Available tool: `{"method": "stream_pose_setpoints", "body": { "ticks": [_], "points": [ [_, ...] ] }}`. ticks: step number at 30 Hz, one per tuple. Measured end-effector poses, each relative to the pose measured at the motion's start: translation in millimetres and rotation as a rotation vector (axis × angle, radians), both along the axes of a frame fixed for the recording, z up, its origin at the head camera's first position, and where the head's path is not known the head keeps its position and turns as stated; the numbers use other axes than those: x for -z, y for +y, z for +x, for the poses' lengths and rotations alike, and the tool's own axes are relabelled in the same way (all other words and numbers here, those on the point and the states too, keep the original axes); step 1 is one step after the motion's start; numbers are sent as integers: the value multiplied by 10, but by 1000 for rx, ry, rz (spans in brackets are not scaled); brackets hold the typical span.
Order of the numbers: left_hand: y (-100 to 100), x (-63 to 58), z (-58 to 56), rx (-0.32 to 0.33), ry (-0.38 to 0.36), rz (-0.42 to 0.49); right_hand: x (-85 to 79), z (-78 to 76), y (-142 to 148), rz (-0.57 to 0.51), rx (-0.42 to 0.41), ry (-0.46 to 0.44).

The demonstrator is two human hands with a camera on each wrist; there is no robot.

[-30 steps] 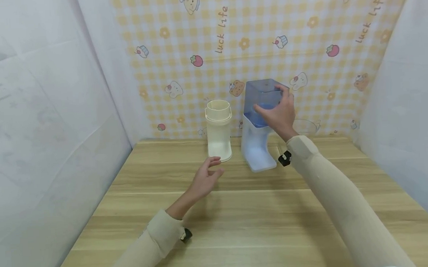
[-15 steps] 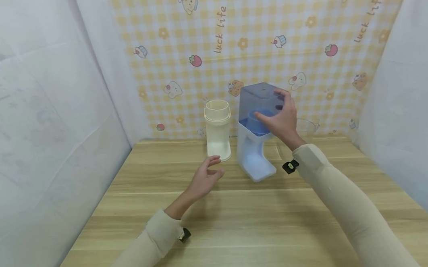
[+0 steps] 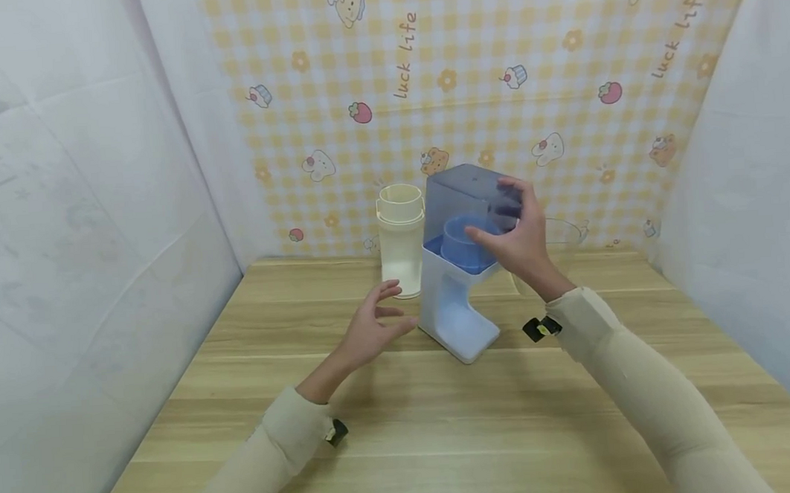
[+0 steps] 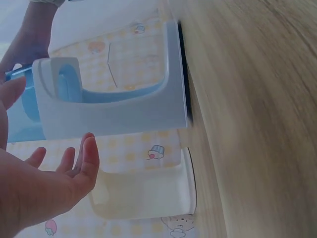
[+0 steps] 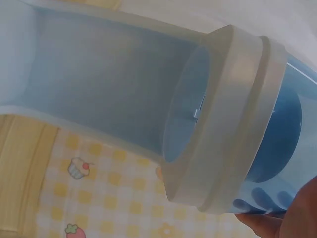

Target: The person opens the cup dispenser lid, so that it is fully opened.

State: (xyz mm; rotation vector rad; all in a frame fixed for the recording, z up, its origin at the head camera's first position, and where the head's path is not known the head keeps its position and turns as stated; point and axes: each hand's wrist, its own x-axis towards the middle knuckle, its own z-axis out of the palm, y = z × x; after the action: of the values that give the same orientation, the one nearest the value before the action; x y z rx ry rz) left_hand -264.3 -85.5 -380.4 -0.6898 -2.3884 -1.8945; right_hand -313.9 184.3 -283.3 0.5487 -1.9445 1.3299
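A blue-and-white dispenser [image 3: 463,336] stands upright in the head view, its see-through blue top [image 3: 455,191] over a C-shaped white body. A blue ring shows inside that top. My right hand [image 3: 522,240] grips the top from the right side, thumb in front and fingers behind. In the right wrist view the dispenser's body [image 5: 119,74] fills much of the frame. My left hand [image 3: 368,333] is held at the dispenser's left with fingers spread and nothing in them; whether it touches the body I cannot tell. Behind stands a cream dispenser [image 3: 400,239] with a round open top.
A clear container [image 3: 562,239], mostly outline, stands behind my right wrist at the table's back. The wooden table [image 3: 432,438] reaches to a yellow checked cloth [image 3: 491,40] behind, with white sheets on both sides.
My right hand has brought the blue-and-white dispenser toward me and to the left, so it now partly overlaps the cream one. My left hand has spread its fingers wider.
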Motion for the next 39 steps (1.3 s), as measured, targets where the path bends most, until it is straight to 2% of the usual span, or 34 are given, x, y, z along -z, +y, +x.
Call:
{"method": "stream_pose_setpoints", "body": {
  "ticks": [4, 6, 11, 13, 20, 26, 32, 39],
  "points": [
    [-42, -5, -13, 0, 12, 9, -5, 127, -38, -29, -61, -9],
    [-68, -9, -11, 3, 17, 15, -59, 263, -88, -28, -84, -12],
    [-113, -22, 1, 9, 16, 14, -33, 388, -116, -36, -184, 13],
    [-125, -25, 5, 14, 20, 5, 29, 354, -92, -44, -235, 25],
    [-201, -79, 47, 71, 66, 17, 39, 470, -147, -38, -367, 9],
    [-224, -111, 61, 106, 112, 16, 56, 516, -199, -67, -524, 60],
    [-165, -83, 74, 140, 147, -27, 88, 542, -223, -85, -613, 110],
    [-80, -31, 106, 198, 184, -20, 110, 534, -197, -112, -729, 86]
  ]
}}
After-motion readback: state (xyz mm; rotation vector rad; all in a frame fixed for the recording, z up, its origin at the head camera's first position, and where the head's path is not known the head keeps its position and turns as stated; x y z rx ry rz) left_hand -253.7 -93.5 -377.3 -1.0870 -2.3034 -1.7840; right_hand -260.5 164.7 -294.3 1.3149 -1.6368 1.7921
